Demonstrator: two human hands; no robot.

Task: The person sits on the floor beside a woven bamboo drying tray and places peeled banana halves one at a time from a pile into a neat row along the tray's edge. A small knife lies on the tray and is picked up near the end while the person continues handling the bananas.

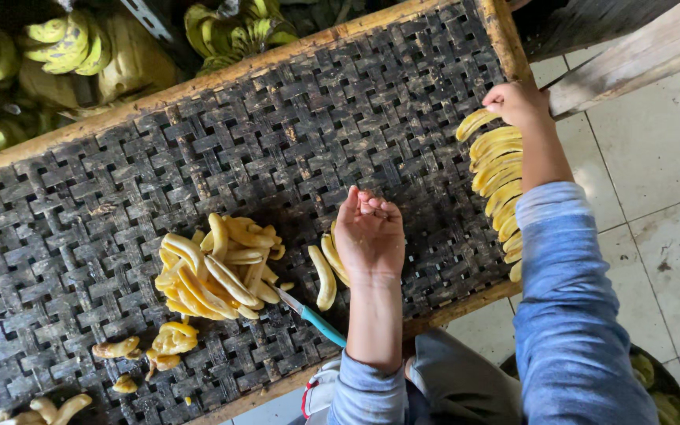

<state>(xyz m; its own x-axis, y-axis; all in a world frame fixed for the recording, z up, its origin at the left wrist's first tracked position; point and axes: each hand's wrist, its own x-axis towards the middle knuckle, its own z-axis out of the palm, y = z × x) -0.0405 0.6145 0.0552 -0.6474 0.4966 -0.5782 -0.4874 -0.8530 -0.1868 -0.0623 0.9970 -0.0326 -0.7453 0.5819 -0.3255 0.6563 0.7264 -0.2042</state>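
peeled banana slices [499, 169] lie in a neat row along the right edge of the woven bench [80, 236], where the right hand [515, 104] pinches the top slice to set it, while the left hand [369, 230], half-curled and empty, rests over loose slices [326, 271] near the heaped pile [218, 267] and teal-handled knife [312, 315].

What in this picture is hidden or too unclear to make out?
- Head view: the right hand covers its own grip at the banana row.
- The left hand hides part of the peeled bananas beneath it.
- The knife: handle end runs under the forearm.
- Bottom-right basin: cut off by the edge.
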